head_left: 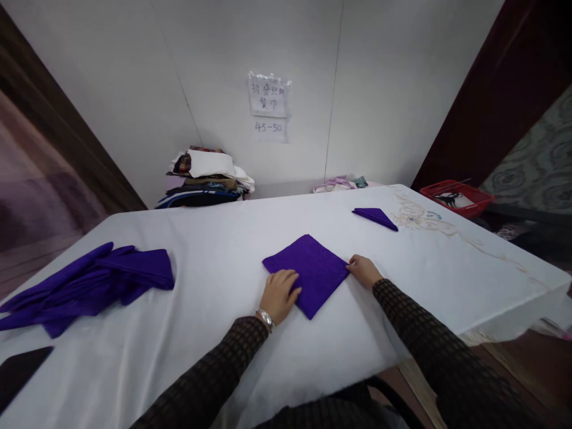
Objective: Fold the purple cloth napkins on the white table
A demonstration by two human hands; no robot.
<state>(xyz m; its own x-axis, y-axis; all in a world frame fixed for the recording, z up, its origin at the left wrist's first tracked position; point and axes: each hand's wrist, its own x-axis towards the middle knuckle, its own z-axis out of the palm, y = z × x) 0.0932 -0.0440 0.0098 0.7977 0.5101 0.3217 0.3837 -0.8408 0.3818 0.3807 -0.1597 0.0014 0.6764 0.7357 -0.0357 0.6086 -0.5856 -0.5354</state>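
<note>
A purple cloth (310, 268) lies flat on the white tablecloth in front of me, folded to a square with one corner pointing towards me. My left hand (279, 295) rests on its lower left edge, fingers bent and slightly apart, with a silver band at the wrist. At the right corner, my right hand (363, 271) pinches the cloth between thumb and fingers. Farther back on the right is a purple cloth folded to a narrow triangle (376, 217). Several loose purple cloths (102, 280) lie crumpled together at the left.
The white-covered table (214, 238) reaches a wall with paper signs (269, 107). Behind its back edge are a stack of folded clothes (205, 179) and a pink cloth (335, 185). A red basket (478, 202) stands at the back right. A dark object (22, 372) lies at the left front.
</note>
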